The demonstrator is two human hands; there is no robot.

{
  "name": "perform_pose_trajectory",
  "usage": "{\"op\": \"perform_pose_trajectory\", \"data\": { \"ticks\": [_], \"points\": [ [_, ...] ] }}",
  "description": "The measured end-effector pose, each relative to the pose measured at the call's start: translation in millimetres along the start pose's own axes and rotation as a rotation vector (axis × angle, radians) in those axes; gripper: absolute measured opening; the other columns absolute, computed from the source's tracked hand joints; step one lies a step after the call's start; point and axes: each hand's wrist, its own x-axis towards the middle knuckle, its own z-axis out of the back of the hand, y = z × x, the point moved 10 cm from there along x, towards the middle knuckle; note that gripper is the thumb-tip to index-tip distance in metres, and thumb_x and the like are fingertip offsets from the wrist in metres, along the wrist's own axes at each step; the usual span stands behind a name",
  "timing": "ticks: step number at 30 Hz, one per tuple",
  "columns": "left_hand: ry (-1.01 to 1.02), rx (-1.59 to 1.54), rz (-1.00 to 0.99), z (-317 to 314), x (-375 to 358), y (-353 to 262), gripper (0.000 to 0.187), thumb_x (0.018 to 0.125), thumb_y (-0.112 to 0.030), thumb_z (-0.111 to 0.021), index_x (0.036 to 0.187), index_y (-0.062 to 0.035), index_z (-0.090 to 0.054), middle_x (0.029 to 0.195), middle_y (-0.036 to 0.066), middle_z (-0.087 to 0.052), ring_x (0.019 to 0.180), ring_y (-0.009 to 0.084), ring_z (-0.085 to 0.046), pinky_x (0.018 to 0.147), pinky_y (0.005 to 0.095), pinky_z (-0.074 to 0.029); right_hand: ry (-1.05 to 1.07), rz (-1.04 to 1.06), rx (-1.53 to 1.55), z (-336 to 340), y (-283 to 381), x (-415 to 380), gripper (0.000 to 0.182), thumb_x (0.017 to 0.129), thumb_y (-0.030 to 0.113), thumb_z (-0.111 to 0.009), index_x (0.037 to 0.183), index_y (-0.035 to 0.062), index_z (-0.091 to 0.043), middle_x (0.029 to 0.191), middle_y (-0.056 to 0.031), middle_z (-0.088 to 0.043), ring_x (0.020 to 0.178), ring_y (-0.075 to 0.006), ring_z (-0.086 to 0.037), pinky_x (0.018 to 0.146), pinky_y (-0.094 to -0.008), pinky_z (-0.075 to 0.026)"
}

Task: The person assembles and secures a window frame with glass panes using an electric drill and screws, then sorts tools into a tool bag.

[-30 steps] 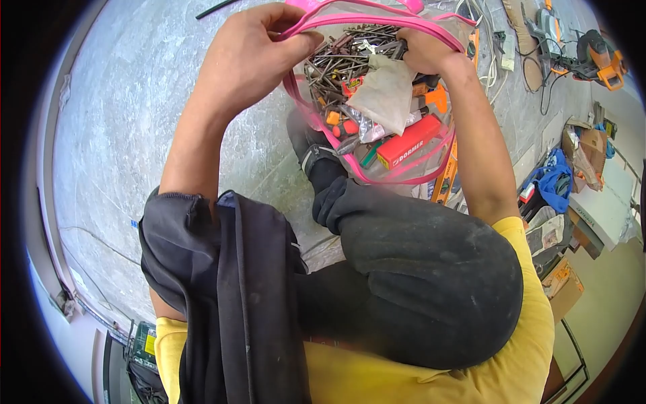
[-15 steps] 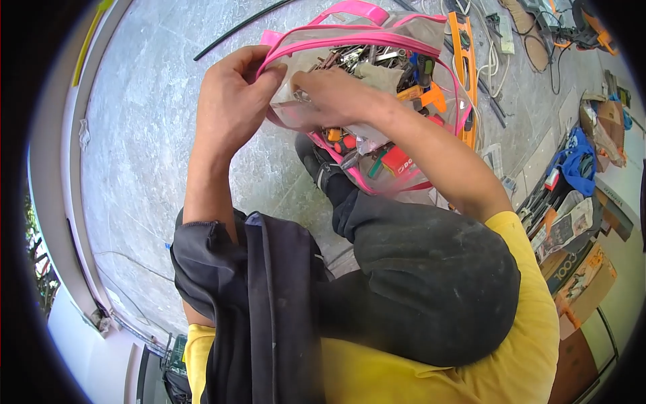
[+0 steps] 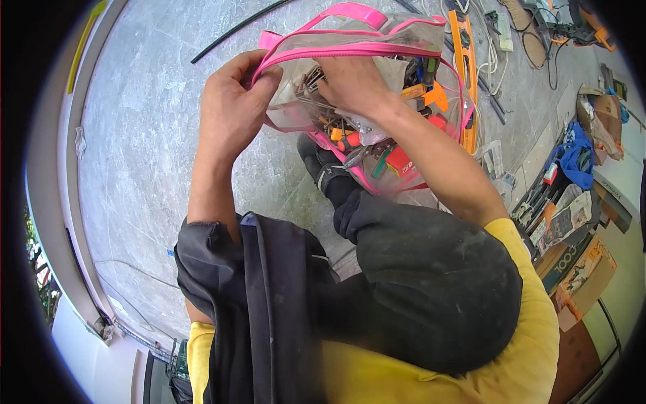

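A clear plastic bag with pink trim point(image 3: 377, 50) lies unzipped on the floor in front of me. My left hand point(image 3: 235, 104) pinches its pink zipper edge at the left and holds the mouth up. Inside the bag, my right hand point(image 3: 353, 84) reaches down among loose metal pieces point(image 3: 309, 81); its fingertips are hidden. Around that hand lie an orange plastic tool point(image 3: 436, 97), a red box point(image 3: 400, 161), a crumpled clear plastic packet point(image 3: 367, 130) and red-and-orange pieces point(image 3: 348, 141).
An orange spirit level point(image 3: 464, 74) lies right of the bag, beside white cables point(image 3: 494, 71). My black shoe point(image 3: 323, 165) is close to the bag's near side. Farther right are a blue bag point(image 3: 577, 161) and cardboard boxes point(image 3: 585, 279). A black rod point(image 3: 235, 32) lies behind.
My right hand has moved right and deeper into the bag, away from the left edge. My left hand keeps its hold on the zipper edge.
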Motion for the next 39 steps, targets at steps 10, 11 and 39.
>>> {"op": "perform_pose_trajectory", "data": {
  "ticks": [10,11,39],
  "points": [
    [0.077,-0.020,0.003,-5.1,2.4,10.1,0.034,0.088,-0.011,-0.064,0.119,0.0029,-0.066,0.091,0.006,-0.070,0.080,0.0098,-0.061,0.074,0.0261,-0.049,-0.326,-0.690,0.036,136.6,-70.7,-222.9,0.035,0.085,0.027,-0.074,0.104,0.0004,-0.062,0.096,-0.0170,-0.063,0.087,-0.0338,-0.063,0.077,-0.0396,-0.050],
    [0.097,-0.011,0.020,-7.7,3.3,13.1,0.035,0.088,-0.011,-0.063,0.120,0.0025,-0.066,0.089,0.005,-0.069,0.077,0.0093,-0.059,0.073,0.0259,-0.048,-0.192,-0.955,0.052,127.3,-85.2,-261.1,0.040,0.085,0.033,-0.075,0.103,-0.0002,-0.062,0.093,-0.0158,-0.063,0.084,-0.0304,-0.064,0.074,-0.0384,-0.050],
    [0.873,0.224,0.479,-148.4,-113.1,25.7,0.057,0.088,-0.045,-0.072,0.111,0.0053,-0.058,0.079,0.012,-0.066,0.055,0.0220,-0.066,0.056,0.0374,-0.053,-0.234,-0.605,0.112,167.9,-139.1,-149.1,0.028,0.096,0.026,-0.058,0.087,-0.0014,-0.060,0.078,-0.0199,-0.060,0.074,-0.0369,-0.060,0.069,-0.0442,-0.046]
  ]
}}
